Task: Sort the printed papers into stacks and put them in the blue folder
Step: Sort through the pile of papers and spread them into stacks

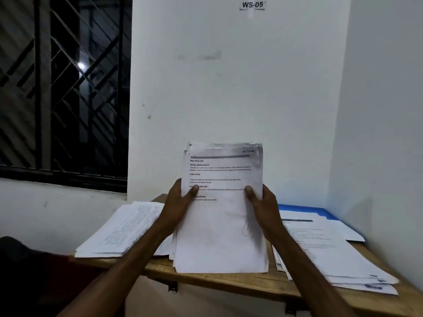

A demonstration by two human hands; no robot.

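I hold a thick stack of printed papers (223, 216) upright on its bottom edge, standing on the wooden table (229, 282). My left hand (180, 202) grips its left side, thumb on the front sheet. My right hand (261, 202) grips its right side the same way. A second pile of printed papers (123, 229) lies flat to the left. A third pile of papers (329, 255) lies flat to the right. Behind that pile, the blue folder (306, 209) shows only its far edge, with sheets over it.
White walls close in the table at the back and right; a label reading WS-05 (253, 5) hangs high on the back wall. A barred dark window (64, 88) is at the left. The table's front edge (206, 280) runs diagonally, with metal brackets beneath.
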